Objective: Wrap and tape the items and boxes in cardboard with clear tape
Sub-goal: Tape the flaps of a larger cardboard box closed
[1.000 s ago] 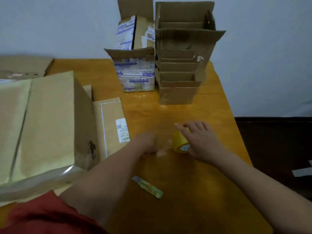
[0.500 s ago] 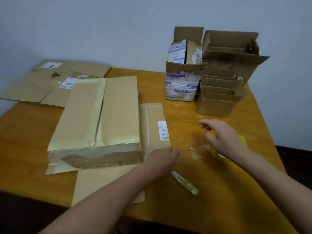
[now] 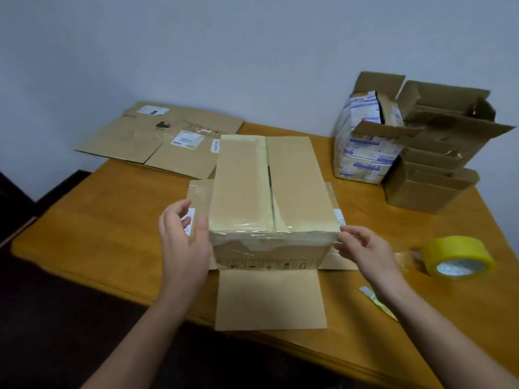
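While hands (image 3: 184, 242) (image 3: 365, 248) flank the box (image 3: 269, 192), tape (image 3: 457, 259) lies nearby.

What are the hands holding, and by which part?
The taped box, at its near end: left hand flat against the left corner, right hand touching the top right corner; a firm grip cannot be told.

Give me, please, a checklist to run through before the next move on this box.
1. Box sits on the flat cardboard sheet: ok.
2. Clear tape on the box's near edge lies smooth: not ok, wrinkled.
3. Left hand is at the box's left corner: ok.
4. Right hand pinches tape at the right corner: cannot tell.
5. Tape roll lies on the table by the right hand: ok.
6. Cutter lies near the right forearm: ok.
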